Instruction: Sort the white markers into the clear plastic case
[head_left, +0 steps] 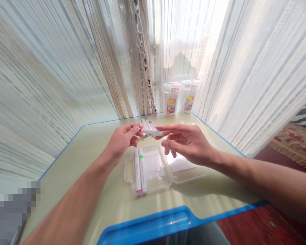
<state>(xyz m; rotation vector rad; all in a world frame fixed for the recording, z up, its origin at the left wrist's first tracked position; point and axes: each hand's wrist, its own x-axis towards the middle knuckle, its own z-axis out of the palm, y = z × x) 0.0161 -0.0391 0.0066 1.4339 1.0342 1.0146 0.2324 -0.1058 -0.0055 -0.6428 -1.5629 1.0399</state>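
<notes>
A white marker with a red band (150, 131) is pinched at its banded end by my left hand (123, 139), held level above the table. My right hand (188, 141) has its fingers stretched out and thumb apart, with the fingertips at the marker's other end; whether they touch it I cannot tell. Below lies an opened clear plastic case (155, 173). On its left side rest a marker with a pink end (137, 172) and a marker with a green band (142, 170), side by side. Behind my hands several loose markers (151, 122) lie in a group, partly hidden.
Two upright clear marker cases (171, 98) (190, 97) stand at the table's far edge. The pale green table (91, 149) has a blue rim with a blue groove (153, 221) at the front. String curtains (53, 68) hang close around the back and sides.
</notes>
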